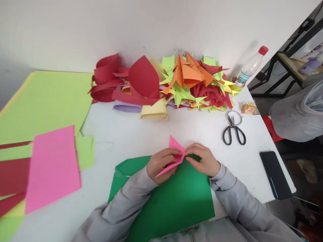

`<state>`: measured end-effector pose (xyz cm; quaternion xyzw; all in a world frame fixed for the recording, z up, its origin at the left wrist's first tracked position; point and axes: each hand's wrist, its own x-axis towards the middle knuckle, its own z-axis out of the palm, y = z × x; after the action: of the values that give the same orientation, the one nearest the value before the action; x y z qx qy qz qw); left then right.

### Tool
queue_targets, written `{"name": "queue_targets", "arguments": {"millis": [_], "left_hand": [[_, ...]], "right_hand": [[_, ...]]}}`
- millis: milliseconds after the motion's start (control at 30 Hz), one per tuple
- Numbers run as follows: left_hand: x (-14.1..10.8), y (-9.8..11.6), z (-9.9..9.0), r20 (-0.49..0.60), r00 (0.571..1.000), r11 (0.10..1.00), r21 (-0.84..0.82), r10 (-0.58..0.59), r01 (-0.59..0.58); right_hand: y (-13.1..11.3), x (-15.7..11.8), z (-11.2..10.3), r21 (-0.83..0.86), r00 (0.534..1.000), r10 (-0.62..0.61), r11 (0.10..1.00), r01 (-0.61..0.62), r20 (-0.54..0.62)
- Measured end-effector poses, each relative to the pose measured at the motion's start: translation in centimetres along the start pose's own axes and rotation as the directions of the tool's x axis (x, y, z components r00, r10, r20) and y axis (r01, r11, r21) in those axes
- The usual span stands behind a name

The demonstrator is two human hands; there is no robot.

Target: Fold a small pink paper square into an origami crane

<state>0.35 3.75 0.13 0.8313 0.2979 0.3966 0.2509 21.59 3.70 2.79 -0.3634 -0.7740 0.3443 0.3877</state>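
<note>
A small folded piece of pink paper is held up between my two hands, over a green paper sheet. My left hand grips it from the left, fingers curled over its inner fold. At its right edge, the thumb and fingertips of my right hand pinch the paper. One pointed flap stands up at the top, and another points down to the lower left. The left fingers hide part of the folds.
Folded paper shapes and curled red paper line the wall. Coloured sheets, a pink one among them, lie left. To the right are scissors, a bottle, a wrapped snack and a black phone.
</note>
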Motion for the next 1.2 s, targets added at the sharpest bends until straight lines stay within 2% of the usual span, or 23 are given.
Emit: {"name": "queue_targets", "arguments": {"millis": [167,267,367,567,633,767,900,1100,1200], "left_hand": [[-0.2,-0.7,0.4,-0.019,0.999,0.998,-0.054,0.041,-0.042],[-0.4,-1.0,0.6,-0.03,1.0,0.996,-0.09,0.003,-0.006],[-0.4,-0.9,0.4,0.006,1.0,0.991,-0.132,-0.026,0.026],[-0.4,-1.7,0.6,-0.049,0.996,0.983,-0.162,0.074,-0.081],[-0.6,-1.9,0.7,-0.016,0.998,0.98,-0.19,0.058,-0.06],[-1.0,-1.7,0.4,0.112,0.992,0.974,-0.211,-0.06,0.083],[-0.9,-1.2,-0.1,0.118,0.993,0.975,-0.221,0.005,0.021],[-0.8,-1.5,0.0,0.172,0.985,0.971,-0.237,0.005,0.036],[-1.4,-1.6,0.0,0.172,0.985,0.989,-0.145,0.03,-0.005]], "right_hand": [[0.2,0.0,-0.3,-0.046,0.999,-0.03,0.998,0.031,0.017],[0.3,0.0,-0.5,-0.05,0.999,-0.047,0.998,0.048,0.017],[0.3,0.0,-0.7,-0.051,0.997,-0.071,0.996,0.072,0.013],[0.1,0.1,-0.9,-0.106,0.989,-0.134,0.984,0.14,0.057],[0.0,0.2,-0.9,-0.132,0.984,-0.157,0.977,0.167,0.086],[-0.2,0.1,-0.8,-0.183,0.969,-0.182,0.96,0.211,0.164],[-0.3,0.0,-0.6,-0.211,0.947,-0.219,0.939,0.27,0.236],[-0.3,0.0,-0.4,-0.251,0.944,-0.197,0.931,0.265,0.266],[-0.1,0.0,-0.3,-0.271,0.939,-0.206,0.921,0.281,0.275]]}}
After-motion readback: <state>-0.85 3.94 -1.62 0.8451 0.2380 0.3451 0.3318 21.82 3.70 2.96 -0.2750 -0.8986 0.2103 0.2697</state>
